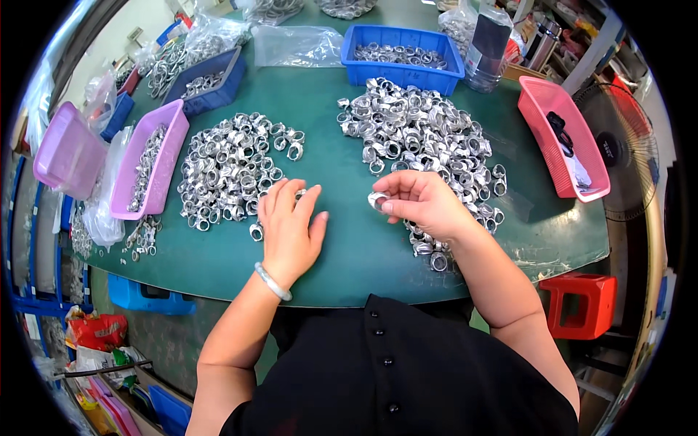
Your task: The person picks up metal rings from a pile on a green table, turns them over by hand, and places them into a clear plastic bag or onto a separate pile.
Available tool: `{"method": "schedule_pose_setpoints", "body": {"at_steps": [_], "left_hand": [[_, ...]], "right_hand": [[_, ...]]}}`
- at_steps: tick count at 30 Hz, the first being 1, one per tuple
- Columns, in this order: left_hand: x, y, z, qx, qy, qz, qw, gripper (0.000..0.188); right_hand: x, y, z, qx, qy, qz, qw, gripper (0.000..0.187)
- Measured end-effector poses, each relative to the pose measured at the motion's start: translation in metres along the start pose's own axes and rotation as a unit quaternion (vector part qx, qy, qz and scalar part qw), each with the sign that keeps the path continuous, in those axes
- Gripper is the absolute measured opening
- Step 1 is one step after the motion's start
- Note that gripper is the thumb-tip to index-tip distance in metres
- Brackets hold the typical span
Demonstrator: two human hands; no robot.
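Observation:
Between the thumb and fingertips of my right hand (pixel 423 206) is a silver ring (pixel 378 201), lifted at the left edge of the larger heap of rings (pixel 414 131). My left hand (pixel 289 225) lies palm down at the right edge of the smaller heap of rings (pixel 227 163), its thumb and fingers apart. A bit of silver metal shows by its fingertips, partly hidden, and I cannot make out whether they touch it. A pale bracelet (pixel 272 282) circles my left wrist.
Behind the heaps stand two blue bins of rings (pixel 403 73) (pixel 211 91). A purple basket (pixel 149 163) is at the left, a pink basket (pixel 563 138) with dark items at the right. A dark bottle (pixel 486 51) stands at the back; a fan (pixel 614 149) is beyond the table.

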State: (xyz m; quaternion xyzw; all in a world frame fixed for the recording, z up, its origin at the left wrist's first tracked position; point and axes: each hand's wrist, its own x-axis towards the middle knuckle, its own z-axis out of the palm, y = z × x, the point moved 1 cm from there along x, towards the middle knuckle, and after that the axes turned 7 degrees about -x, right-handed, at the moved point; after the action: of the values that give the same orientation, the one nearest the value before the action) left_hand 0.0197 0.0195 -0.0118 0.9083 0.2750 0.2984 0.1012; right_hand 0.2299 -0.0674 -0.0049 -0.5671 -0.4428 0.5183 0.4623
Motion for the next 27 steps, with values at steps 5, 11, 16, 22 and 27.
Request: {"method": "schedule_pose_setpoints", "body": {"at_steps": [5,11,16,22,27], "left_hand": [[0.004,0.028,0.003,-0.288,-0.023,-0.001,0.957,0.049],[0.004,0.037,0.007,-0.282,0.007,0.018,0.959,0.045],[0.006,0.038,0.006,-0.29,0.018,0.025,0.957,0.041],[0.007,0.039,0.005,-0.277,0.013,0.062,0.959,0.039],[0.004,0.037,0.004,-0.354,0.013,0.009,0.935,0.039]], "right_hand": [[0.0,0.005,0.008,0.072,-0.067,-0.019,0.995,0.029],[-0.004,0.0,0.012,0.119,-0.093,-0.055,0.987,0.043],[-0.006,-0.001,0.012,0.124,-0.098,-0.071,0.985,0.043],[-0.008,-0.003,0.013,0.107,-0.106,-0.08,0.985,0.037],[-0.01,-0.005,0.003,-0.04,-0.018,-0.127,0.991,0.025]]}}
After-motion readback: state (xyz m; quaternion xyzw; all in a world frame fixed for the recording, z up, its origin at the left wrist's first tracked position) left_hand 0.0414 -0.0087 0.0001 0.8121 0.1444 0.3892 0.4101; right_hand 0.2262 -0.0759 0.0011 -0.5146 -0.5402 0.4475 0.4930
